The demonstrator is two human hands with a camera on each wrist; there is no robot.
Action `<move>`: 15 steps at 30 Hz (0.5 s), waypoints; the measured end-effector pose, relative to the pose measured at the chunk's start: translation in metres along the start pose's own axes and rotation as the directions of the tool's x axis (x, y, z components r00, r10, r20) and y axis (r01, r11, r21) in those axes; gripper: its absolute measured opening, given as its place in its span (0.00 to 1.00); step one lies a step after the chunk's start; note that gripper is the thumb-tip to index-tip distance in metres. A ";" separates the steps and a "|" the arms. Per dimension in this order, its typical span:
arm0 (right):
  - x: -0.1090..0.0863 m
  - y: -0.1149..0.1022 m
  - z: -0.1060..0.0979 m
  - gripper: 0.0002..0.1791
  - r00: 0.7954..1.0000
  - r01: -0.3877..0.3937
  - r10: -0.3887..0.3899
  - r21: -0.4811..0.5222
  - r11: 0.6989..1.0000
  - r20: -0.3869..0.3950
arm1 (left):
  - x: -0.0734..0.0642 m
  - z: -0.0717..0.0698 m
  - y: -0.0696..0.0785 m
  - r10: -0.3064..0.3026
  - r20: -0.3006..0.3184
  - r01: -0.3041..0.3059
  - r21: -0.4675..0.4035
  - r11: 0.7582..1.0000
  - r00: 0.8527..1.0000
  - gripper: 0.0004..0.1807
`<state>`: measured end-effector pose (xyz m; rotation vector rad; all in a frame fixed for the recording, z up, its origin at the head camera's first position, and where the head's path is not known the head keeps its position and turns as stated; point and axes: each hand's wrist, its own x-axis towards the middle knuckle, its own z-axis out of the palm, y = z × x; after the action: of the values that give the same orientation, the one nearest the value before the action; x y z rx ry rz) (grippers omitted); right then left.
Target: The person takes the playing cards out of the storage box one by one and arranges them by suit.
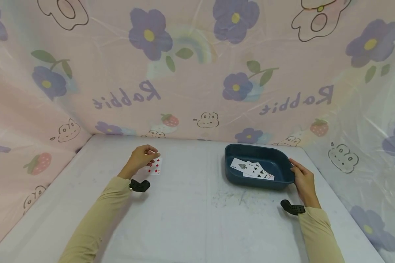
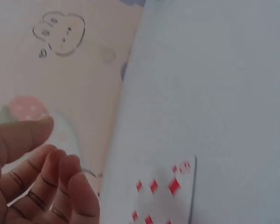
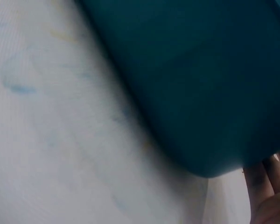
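In the head view a playing card with red diamonds (image 1: 155, 168) lies face up on the left of the white table. My left hand (image 1: 140, 159) hovers over it with loosely bent fingers and nothing between thumb and fingertips. The left wrist view shows the card (image 2: 163, 200) beside the fingers (image 2: 84, 196), apart from them. On the right stands a dark blue rectangular basin (image 1: 260, 184), holding several overlapping playing cards (image 1: 257, 171), spades and clubs among them. My right hand (image 1: 304, 180) grips its right end, thumb near the rim and fingers against the outer wall.
A pink printed sheet (image 1: 191, 91) with flowers and rabbits hangs behind the table and along both sides. Dark smudges (image 1: 238, 198) mark the white tabletop (image 1: 184, 219) in front of the basin. Each wrist wears a black camera mount (image 1: 139, 185).
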<state>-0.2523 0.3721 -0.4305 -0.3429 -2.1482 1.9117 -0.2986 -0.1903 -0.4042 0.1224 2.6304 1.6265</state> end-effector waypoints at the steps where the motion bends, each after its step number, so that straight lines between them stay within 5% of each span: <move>1: 0.000 0.000 0.000 0.26 1.000 0.001 -0.001 -0.001 1.000 -0.001 | 0.001 0.002 0.004 0.018 0.012 -0.018 -0.014 1.000 1.000 0.18; 7: -0.001 0.000 0.000 0.26 1.000 0.003 -0.002 0.021 1.000 -0.007 | 0.003 0.020 0.032 0.148 0.077 -0.145 -0.037 0.989 0.986 0.16; 15: 0.000 0.000 0.000 0.26 1.000 -0.004 0.004 -0.012 1.000 -0.002 | 0.003 0.046 0.070 0.317 0.169 -0.315 -0.040 0.948 0.933 0.10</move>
<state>-0.2523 0.3718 -0.4303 -0.3515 -2.1600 1.9008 -0.2949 -0.1181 -0.3618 0.6893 2.5676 1.6265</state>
